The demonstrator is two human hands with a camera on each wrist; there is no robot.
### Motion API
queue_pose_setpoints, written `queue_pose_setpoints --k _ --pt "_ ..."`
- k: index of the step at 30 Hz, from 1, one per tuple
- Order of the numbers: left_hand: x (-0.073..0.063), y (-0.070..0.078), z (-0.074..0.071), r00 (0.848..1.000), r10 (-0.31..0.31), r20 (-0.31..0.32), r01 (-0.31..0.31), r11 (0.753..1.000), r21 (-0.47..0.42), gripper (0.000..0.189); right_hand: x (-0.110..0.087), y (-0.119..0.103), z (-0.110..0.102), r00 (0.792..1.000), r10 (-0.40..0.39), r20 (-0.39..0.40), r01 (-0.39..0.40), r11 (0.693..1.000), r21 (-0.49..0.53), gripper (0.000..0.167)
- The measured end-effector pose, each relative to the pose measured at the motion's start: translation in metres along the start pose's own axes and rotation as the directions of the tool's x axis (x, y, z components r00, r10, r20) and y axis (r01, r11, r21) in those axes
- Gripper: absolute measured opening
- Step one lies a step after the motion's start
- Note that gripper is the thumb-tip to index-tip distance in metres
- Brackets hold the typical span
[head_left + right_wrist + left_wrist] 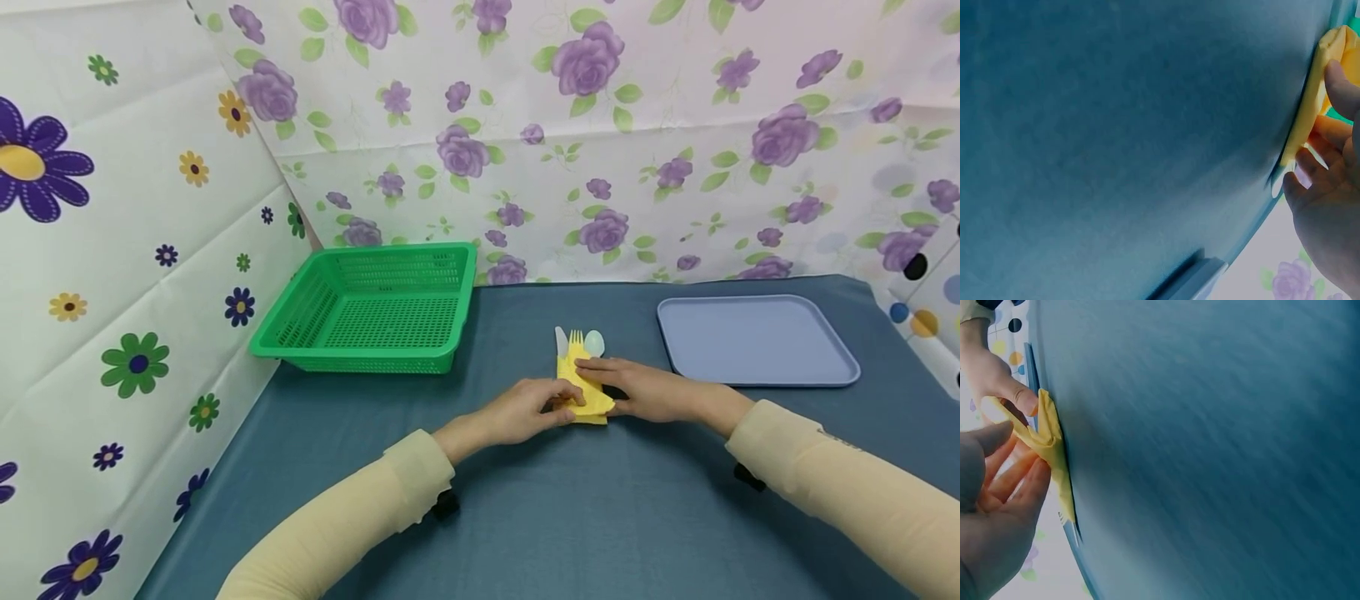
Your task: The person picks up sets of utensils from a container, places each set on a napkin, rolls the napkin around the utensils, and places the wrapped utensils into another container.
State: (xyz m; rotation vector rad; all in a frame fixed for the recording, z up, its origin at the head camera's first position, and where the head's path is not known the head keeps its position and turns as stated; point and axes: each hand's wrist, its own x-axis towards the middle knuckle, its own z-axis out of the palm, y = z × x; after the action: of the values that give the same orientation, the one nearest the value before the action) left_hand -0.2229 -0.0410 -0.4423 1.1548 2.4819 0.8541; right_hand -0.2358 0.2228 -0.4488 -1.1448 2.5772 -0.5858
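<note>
A folded yellow napkin point(572, 377) lies on the table, with a pale knife point(561, 341), a yellowish fork point(576, 337) and a pale green spoon point(594, 342) sticking out of its far end. My left hand point(531, 409) pinches a loose fold at the near part of the napkin, fingers curled toward the thumb. From the other side my right hand point(648, 388) rests on it, fairly straight fingers across the top and thumb by the right edge. In the left wrist view, a raised flap of the napkin point(1054, 447) stands between the hands. The cutlery's handles are hidden.
A green perforated basket point(390, 364) stands at the back left. To the right lies a blue-grey tray point(757, 342). Flowered sheets point(517, 183) hang behind and on the left of the blue-covered table point(570, 517).
</note>
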Motion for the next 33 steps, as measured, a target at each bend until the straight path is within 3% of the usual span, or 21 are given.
queue_pose_setpoints --k 3,7,15,20,27,33 --pt "-0.002 0.001 0.002 0.999 0.031 0.024 -0.034 0.992 0.118 0.034 0.000 -0.001 -0.002 1.000 -0.020 0.004 0.020 1.000 -0.011 0.070" --pt "-0.001 0.003 0.006 0.999 0.047 -0.025 -0.041 0.979 0.201 0.029 0.000 0.000 -0.002 1.000 -0.026 0.004 0.026 1.000 -0.017 0.070" --pt "0.005 0.006 0.011 0.990 0.027 -0.137 0.006 0.971 0.238 0.008 0.002 0.002 -0.001 0.998 -0.052 -0.020 0.052 0.998 -0.025 0.070" --pt "0.008 0.010 0.014 0.983 0.038 -0.179 0.014 0.959 0.282 0.009 0.001 0.001 -0.004 0.998 -0.065 -0.022 0.064 0.997 -0.038 0.069" --pt "0.010 0.015 0.018 0.976 0.050 -0.210 0.018 0.952 0.306 0.012 0.001 0.000 -0.004 0.997 -0.073 -0.026 0.072 0.997 -0.039 0.076" --pt "0.010 0.015 0.020 0.979 0.089 -0.184 -0.013 0.924 0.382 0.017 0.001 0.002 -0.004 0.996 -0.081 -0.028 0.080 0.996 -0.042 0.071"
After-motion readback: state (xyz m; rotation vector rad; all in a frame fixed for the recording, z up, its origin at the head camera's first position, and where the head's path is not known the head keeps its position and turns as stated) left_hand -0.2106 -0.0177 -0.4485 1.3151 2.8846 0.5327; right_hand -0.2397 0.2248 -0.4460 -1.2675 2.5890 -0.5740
